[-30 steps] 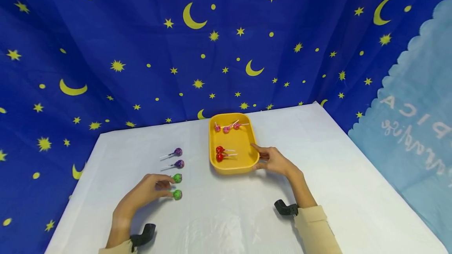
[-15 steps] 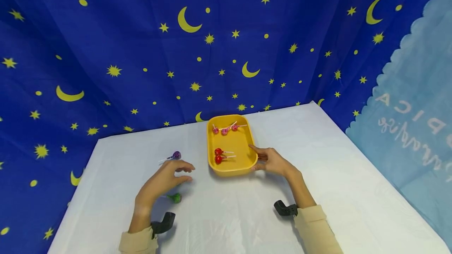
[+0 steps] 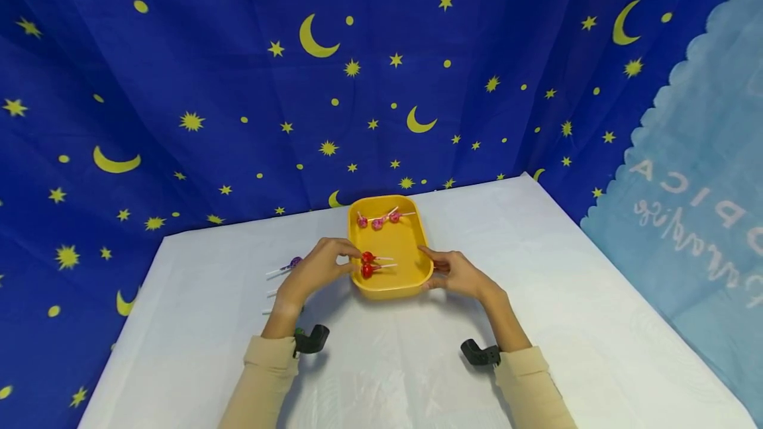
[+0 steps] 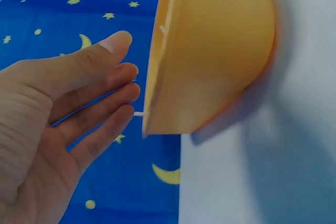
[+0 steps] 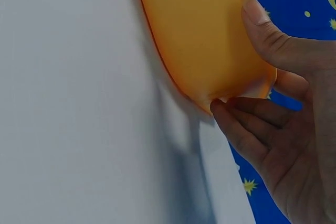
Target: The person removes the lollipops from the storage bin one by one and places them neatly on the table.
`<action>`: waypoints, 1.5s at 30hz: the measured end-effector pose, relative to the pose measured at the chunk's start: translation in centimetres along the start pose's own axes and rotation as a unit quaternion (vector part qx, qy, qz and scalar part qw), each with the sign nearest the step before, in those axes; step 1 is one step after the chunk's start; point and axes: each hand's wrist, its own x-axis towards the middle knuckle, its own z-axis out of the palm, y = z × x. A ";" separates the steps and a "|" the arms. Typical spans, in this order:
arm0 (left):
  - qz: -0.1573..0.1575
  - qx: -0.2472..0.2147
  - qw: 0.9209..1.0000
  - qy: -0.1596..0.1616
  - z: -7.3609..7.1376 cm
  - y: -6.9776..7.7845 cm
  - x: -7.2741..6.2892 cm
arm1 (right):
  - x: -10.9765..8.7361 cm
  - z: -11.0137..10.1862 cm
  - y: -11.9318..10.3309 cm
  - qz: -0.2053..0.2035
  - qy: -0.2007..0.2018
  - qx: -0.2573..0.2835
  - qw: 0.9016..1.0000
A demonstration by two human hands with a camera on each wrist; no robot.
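Observation:
My left hand (image 3: 324,263) hovers at the left rim of a yellow tray (image 3: 390,238), its fingers loosely bent. In the left wrist view nothing sits between the left thumb and fingers (image 4: 100,121); a short white stick (image 4: 139,114) pokes out near the fingertips. On the tray's right side, my right hand (image 3: 461,273) grips the wall near the front corner, thumb (image 5: 260,17) over the rim and fingers underneath. Two red lollipops (image 3: 367,271) lie at the front of the tray, several pink lollipops (image 3: 377,224) at the back.
Left of the tray, a purple lollipop (image 3: 295,261) lies on the white table (image 3: 596,323), partly behind my left hand. More white sticks (image 3: 272,293) and a bit of green lollipop (image 3: 300,332) show around my left forearm. A blue star-patterned cloth (image 3: 238,71) hangs behind.
My left hand has moved from beside the green lollipops, rightward and away from me, to the tray's left rim. My right hand keeps its grip on the tray. The head view shifts slightly.

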 end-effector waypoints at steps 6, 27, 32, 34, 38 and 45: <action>0.063 -0.010 0.998 -0.022 1.3 -0.2 1.9 | 0.0 0.2 0.2 -0.005 -0.006 0.005 1.000; 0.036 0.113 0.990 -0.075 2.5 1.0 4.3 | -0.1 -0.1 0.0 0.000 -0.006 -0.001 1.000; 0.040 0.151 0.986 -0.056 2.9 1.4 4.2 | -0.1 -0.1 0.0 -0.006 -0.010 0.009 1.000; 0.042 0.164 0.984 -0.052 3.1 1.4 4.1 | -0.1 0.0 0.1 -0.008 -0.010 0.011 1.000; 0.051 0.186 0.980 -0.047 3.5 1.3 4.2 | 0.0 0.0 0.3 -0.011 -0.011 0.016 1.000; 0.057 0.194 0.977 -0.063 4.0 1.3 4.5 | 0.0 -0.1 0.3 -0.013 -0.013 0.020 1.000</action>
